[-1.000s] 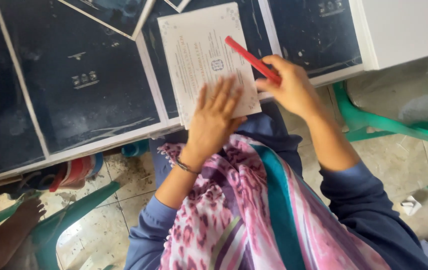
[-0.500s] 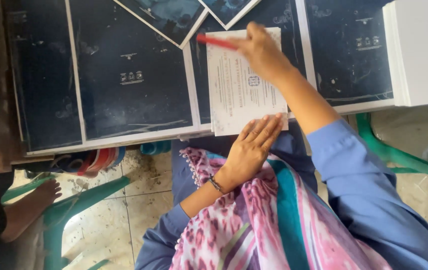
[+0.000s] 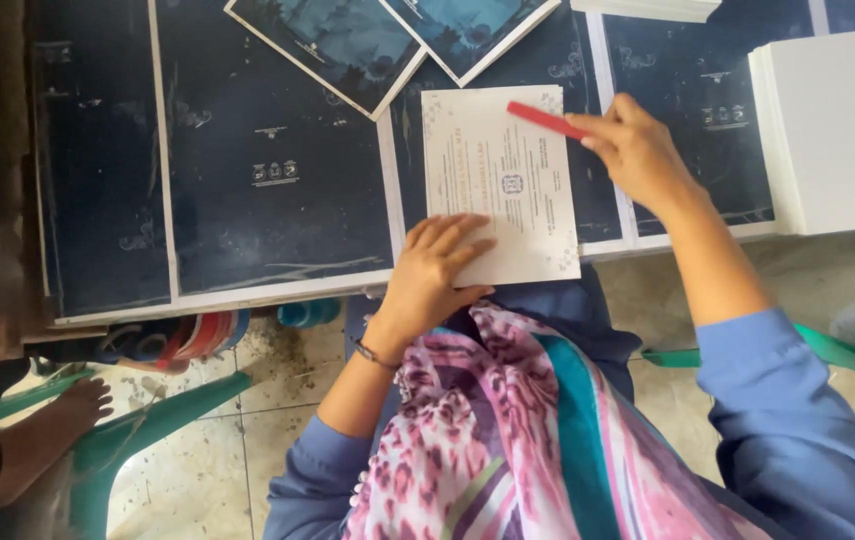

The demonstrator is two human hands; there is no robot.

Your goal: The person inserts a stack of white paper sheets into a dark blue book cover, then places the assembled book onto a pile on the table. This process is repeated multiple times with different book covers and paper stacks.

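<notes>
The left hand (image 3: 437,268) lies flat and spread on the white printed card (image 3: 502,170) at its 7 o'clock corner, overhanging the surface (image 3: 277,290) edge. The right hand (image 3: 637,150) pinches a red strip (image 3: 545,120) across the card's 1 o'clock corner, with dark printed sheets (image 3: 267,160) crowding both sides.

You see soft, even daylight with no hard glare; the white card (image 3: 500,180) is the brightest, sharpest zone. To its left, the dark printed sheets (image 3: 267,150) carry a faint sheen, and the far left edge beyond them falls into murky shadow. Below the card, the patterned scarf (image 3: 507,440) is slightly soft, and lines bow gently toward the frame's borders.
</notes>
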